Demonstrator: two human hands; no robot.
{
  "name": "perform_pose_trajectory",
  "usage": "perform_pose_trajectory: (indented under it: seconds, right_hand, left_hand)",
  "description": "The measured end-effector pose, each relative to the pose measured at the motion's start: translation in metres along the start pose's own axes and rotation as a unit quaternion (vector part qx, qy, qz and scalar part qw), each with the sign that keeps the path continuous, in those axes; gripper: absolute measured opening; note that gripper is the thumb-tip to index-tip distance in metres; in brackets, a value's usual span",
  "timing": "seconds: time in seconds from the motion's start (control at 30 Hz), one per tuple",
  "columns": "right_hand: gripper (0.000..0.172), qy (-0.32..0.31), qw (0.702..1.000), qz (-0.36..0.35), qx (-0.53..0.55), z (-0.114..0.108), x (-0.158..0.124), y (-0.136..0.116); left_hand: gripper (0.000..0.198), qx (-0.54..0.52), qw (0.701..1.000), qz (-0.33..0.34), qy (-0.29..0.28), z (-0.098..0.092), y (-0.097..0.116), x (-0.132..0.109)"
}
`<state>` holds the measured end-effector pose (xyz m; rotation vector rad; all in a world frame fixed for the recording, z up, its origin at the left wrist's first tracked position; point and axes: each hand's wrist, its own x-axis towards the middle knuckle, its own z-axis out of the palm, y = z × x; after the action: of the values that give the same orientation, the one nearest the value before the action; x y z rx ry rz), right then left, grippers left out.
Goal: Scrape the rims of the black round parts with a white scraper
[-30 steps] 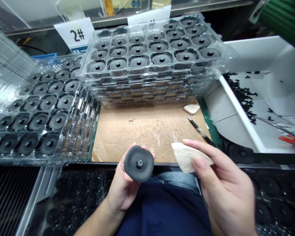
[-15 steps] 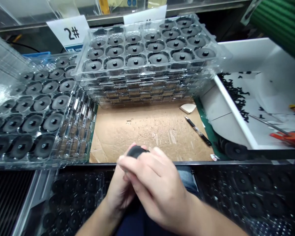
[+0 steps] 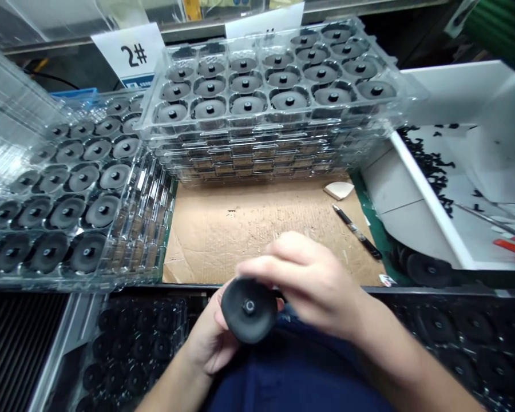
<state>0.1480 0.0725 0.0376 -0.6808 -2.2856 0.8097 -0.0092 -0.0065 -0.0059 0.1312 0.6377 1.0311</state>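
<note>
A round black rubber-looking disc (image 3: 257, 323) with a small raised hub at its centre faces me just in front of the bench edge. My left hand (image 3: 217, 337) grips it from behind and the left side, its fingers partly hidden by the disc. Over the disc's upper right rim reaches my right hand (image 3: 309, 280), fingers stretched out and slightly blurred; whether the fingertips touch the rim is unclear. Beyond both hands lies a flat cardboard sheet (image 3: 223, 240).
Stacked clear trays (image 3: 257, 134) of similar discs stand at the back, more trays (image 3: 148, 212) on the left. A pen (image 3: 357, 232) and a white wedge-shaped piece (image 3: 339, 189) lie on the cardboard. At right, a white bin (image 3: 438, 223) holds small black parts and a red-handled tool.
The disc has come into fuller view and turned its hub side toward me. My right hand has opened from around it and shifted right; the whole view has moved slightly.
</note>
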Motion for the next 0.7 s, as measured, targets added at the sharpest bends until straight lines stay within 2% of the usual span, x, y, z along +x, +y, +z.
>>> perform_pose_trajectory:
  seconds: [0.07,0.1,0.17,0.23,0.3,0.4,0.47,0.5,0.57,0.6,0.63,0.7]
  right_hand:
    - [0.026,0.077,0.989,0.124,0.021,0.010,-0.017,0.020]
    - [0.025,0.096,0.978,0.184,0.032,0.018,-0.028,0.030]
    - [0.024,0.086,0.960,0.263,0.039,0.037,-0.051,0.048]
    - [0.022,0.059,0.956,0.283,0.044,0.054,-0.071,0.062]
    - [0.020,0.058,0.954,0.289,0.050,0.059,-0.079,0.065]
    - [0.022,0.115,0.943,0.308,0.047,0.042,-0.070,0.046]
    - [0.021,0.154,0.948,0.277,0.039,0.023,-0.052,0.022]
    - [0.022,0.155,0.962,0.223,0.031,0.014,-0.043,0.009]
    - [0.025,0.082,0.994,0.069,0.012,0.002,-0.026,-0.010]
    - [0.027,0.034,0.999,0.012,0.003,-0.002,-0.020,-0.016]
    - [0.028,-0.012,1.000,-0.013,-0.006,-0.004,-0.016,-0.020]
    - [0.030,-0.069,0.997,0.026,-0.031,-0.006,-0.013,-0.022]
  left_hand:
    - [0.041,-0.018,0.999,0.004,-0.027,-0.005,0.002,-0.002]
    - [0.043,-0.027,0.999,0.005,-0.038,-0.008,0.003,-0.003]
    - [0.041,-0.044,0.997,0.003,-0.056,-0.012,0.003,-0.003]
    - [0.040,-0.057,0.996,-0.007,-0.062,-0.013,0.003,-0.002]
    - [0.040,-0.063,0.996,-0.016,-0.065,-0.012,0.003,0.000]
    - [0.041,-0.053,0.996,-0.021,-0.066,-0.007,0.002,0.002]
    - [0.042,-0.047,0.997,-0.024,-0.065,-0.003,0.000,0.002]
    - [0.041,-0.041,0.997,-0.025,-0.060,0.000,-0.001,0.002]
    - [0.036,-0.018,0.999,-0.029,-0.039,0.003,-0.003,0.002]
    - [0.033,-0.005,0.999,-0.028,-0.025,0.005,-0.004,0.002]
    - [0.033,0.008,1.000,-0.026,-0.011,0.006,-0.004,0.002]
    - [0.040,0.023,0.999,-0.027,0.004,0.008,-0.005,0.003]
